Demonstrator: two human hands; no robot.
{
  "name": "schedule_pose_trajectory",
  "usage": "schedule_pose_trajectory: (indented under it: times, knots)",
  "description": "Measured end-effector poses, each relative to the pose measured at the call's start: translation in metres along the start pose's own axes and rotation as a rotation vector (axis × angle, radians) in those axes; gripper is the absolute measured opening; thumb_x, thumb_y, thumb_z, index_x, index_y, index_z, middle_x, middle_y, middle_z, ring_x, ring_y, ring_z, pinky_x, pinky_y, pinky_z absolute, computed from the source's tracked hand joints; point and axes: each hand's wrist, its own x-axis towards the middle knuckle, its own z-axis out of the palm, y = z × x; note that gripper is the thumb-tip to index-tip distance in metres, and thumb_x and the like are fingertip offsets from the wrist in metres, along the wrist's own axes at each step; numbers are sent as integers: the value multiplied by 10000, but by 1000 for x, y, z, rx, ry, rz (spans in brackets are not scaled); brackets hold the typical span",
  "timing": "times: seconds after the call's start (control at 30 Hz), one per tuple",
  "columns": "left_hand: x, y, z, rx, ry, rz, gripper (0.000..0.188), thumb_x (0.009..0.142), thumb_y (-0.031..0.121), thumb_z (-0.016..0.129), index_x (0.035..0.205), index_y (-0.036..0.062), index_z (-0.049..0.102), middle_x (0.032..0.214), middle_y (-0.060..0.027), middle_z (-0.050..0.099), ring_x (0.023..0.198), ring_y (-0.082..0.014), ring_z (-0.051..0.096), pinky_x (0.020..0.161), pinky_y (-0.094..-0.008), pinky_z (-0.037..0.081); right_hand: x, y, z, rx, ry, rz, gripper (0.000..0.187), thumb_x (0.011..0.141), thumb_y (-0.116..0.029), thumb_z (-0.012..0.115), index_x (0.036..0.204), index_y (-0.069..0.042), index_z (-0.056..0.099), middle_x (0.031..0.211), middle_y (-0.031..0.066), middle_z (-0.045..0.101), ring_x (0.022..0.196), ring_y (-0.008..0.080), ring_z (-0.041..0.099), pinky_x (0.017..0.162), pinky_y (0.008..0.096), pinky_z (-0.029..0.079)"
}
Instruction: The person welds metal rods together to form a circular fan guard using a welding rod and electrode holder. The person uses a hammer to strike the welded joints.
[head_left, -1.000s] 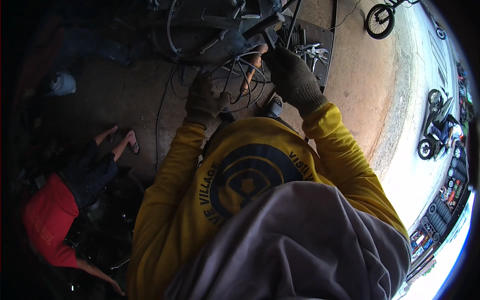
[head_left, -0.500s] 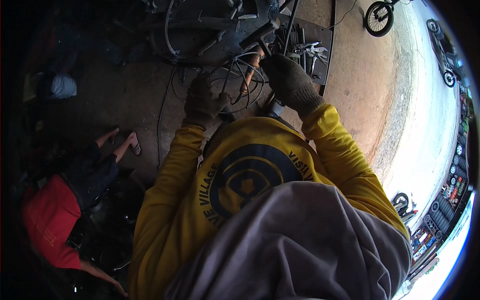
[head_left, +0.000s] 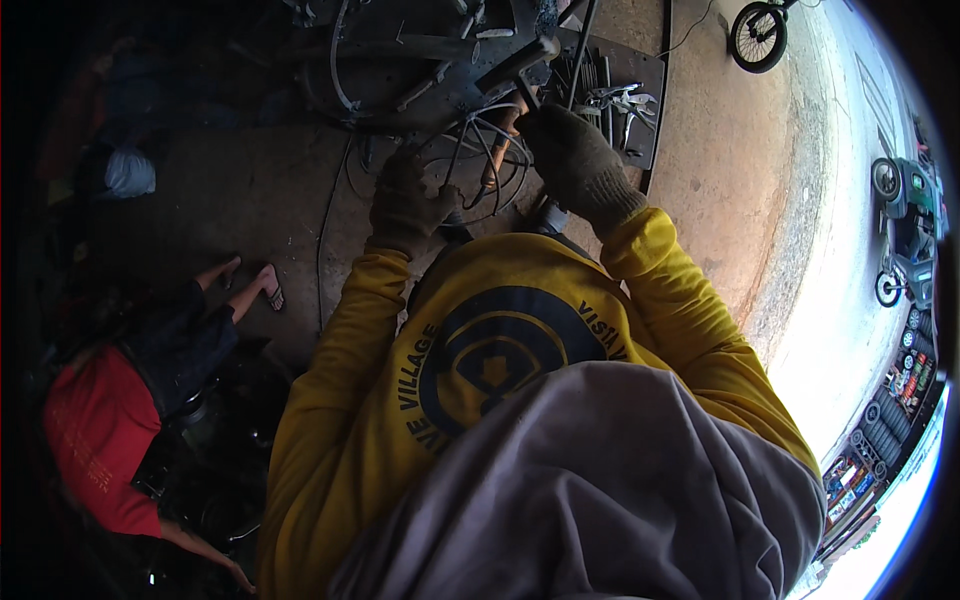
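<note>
My right hand [head_left: 572,155], in a worn knit work glove, is closed round the handle of a hammer [head_left: 516,66]. The hammer's dark cylindrical head is tilted above the edge of a dark metal worktable [head_left: 430,65]. On the left, my gloved left hand [head_left: 405,205] has its fingers curled near the table's edge; what lies in its grip is too dark to make out. Between my hands is a frame of thin bent metal rods [head_left: 478,122]. An orange-brown tapered piece [head_left: 499,140] slants through the loops.
Locking pliers [head_left: 622,100] and metal bars lie on the table's right part. A curved rod [head_left: 337,60] rests on its left side. At lower left a person in a red shirt [head_left: 105,435] bends over dark machinery. A cable [head_left: 325,230] runs along the floor; vehicles [head_left: 905,220] are on the road.
The hammer and my right hand have shifted very slightly. My left hand stays nearly still. Out on the road, the vehicles have changed position, and a green one is now at the right.
</note>
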Motion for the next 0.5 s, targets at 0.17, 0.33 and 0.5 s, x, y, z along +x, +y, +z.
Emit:
schedule_pose_trajectory:
  times: [0.17, 0.33, 0.5]
  knots:
    - [1, 3, -4, -2, -35, -13, 686, 686, 321, 834, 1237, 48, 531, 1010, -77, 600, 816, -229, 654, 848, -391, 542, 2, 1, -6, 180, -196, 81, 410, 788, -4, 639, 1198, 6, 625, 1073, 159, 630, 941, 337, 654, 837, 383, 577]
    - [-2, -8, 1, -38, -60, -44, 767, 710, 349, 836, 1330, 55, 492, 1033, -82, 592, 925, -271, 623, 811, -419, 527, -1, 4, 1, 146, -347, 95, 420, 760, 19, 641, 1180, 2, 628, 1071, 159, 620, 984, 329, 643, 830, 391, 571]
    - [0, 3, -6, 17, -24, -7, 754, 705, 336, 820, 1323, 40, 505, 1137, -103, 613, 912, -238, 670, 868, -376, 552, -4, -2, 10, 69, -132, 89, 433, 743, 6, 654, 1175, 1, 617, 1040, 160, 612, 964, 319, 642, 797, 381, 574]
